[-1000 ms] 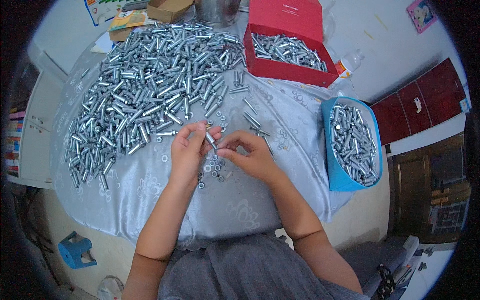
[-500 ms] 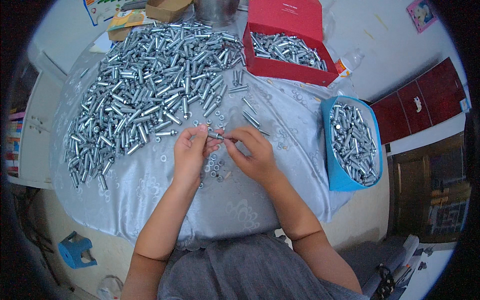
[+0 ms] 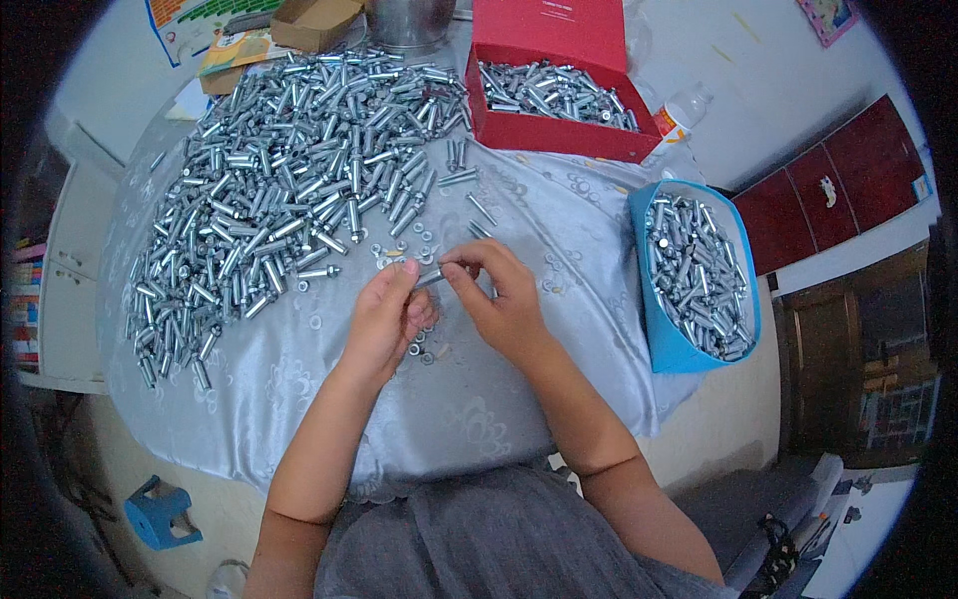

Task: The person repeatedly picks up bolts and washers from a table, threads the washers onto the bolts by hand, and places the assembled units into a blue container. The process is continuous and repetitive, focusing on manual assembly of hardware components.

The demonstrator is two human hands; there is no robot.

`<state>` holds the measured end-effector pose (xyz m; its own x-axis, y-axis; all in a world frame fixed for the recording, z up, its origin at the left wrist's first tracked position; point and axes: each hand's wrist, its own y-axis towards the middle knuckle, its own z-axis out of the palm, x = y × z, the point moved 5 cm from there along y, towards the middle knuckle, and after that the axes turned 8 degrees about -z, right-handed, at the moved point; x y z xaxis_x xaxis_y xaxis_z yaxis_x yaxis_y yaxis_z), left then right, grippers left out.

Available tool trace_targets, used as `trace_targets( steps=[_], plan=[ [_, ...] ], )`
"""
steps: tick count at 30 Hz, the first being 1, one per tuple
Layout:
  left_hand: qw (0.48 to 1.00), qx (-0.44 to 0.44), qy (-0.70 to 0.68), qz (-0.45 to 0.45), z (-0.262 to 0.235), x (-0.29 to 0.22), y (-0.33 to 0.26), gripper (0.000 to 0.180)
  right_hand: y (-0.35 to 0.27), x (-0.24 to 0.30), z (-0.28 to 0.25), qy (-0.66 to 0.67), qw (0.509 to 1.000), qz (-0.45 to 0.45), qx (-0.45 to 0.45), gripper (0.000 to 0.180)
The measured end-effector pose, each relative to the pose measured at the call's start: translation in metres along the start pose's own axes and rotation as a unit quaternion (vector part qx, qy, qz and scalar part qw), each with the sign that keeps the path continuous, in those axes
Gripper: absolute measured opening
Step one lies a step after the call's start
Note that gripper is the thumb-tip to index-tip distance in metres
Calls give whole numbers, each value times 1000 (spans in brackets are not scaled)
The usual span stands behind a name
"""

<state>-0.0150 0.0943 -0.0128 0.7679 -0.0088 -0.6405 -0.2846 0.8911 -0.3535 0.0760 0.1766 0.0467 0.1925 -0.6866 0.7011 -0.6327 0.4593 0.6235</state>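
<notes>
Above the table's middle, my left hand (image 3: 384, 317) is closed, its thumb and curled fingers pinching one end of a silver expansion bolt (image 3: 429, 279). The fingertips of my right hand (image 3: 501, 299) close on the bolt's other end. Part of the bolt is hidden by my fingers. Small loose nuts (image 3: 426, 237) lie just beyond my hands, and more nuts (image 3: 427, 357) show below them. A few single bolts (image 3: 481, 207) rest past my right hand. To the left and far side spreads a big heap of expansion bolts (image 3: 289, 180).
A red box (image 3: 559, 143) full of bolts stands at the back right, with a plastic bottle (image 3: 689, 105) beside it. On the right is a blue bin (image 3: 689, 361) of bolts. A metal pot (image 3: 409, 25) and cardboard box (image 3: 314, 22) stand at the far edge. A blue stool (image 3: 160, 514) is on the floor.
The left hand's fingers have curled in further, and the bolt now tilts up toward my right hand. My right hand has turned slightly upright. The whole view has shifted a little.
</notes>
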Motion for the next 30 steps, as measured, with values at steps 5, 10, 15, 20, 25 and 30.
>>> trace_targets(
  steps=[5, 10, 15, 20, 25, 30],
  plan=[
    [997, 34, -54, -51, 6, 3, -2, 23, -3, 3, 7, 5, 998, -59, 34, 13],
    [993, 71, -39, -88, 7, 4, -4, 28, -5, 3, 5, 17, 999, -36, 20, 18],
    [992, 99, -6, -77, 7, 4, -4, 29, -4, 6, 2, 22, 997, -66, 12, 21],
    [992, 98, 6, -82, 6, 2, -4, 29, -3, 7, 0, 12, 997, -72, 18, 25],
    [992, 98, 10, -83, 10, -1, -6, 27, -4, 9, 0, -18, 996, -83, 18, 26],
    [992, 66, -8, -106, 0, 3, -2, 19, 2, 0, -15, -82, 996, -25, -35, 18]
  ],
)
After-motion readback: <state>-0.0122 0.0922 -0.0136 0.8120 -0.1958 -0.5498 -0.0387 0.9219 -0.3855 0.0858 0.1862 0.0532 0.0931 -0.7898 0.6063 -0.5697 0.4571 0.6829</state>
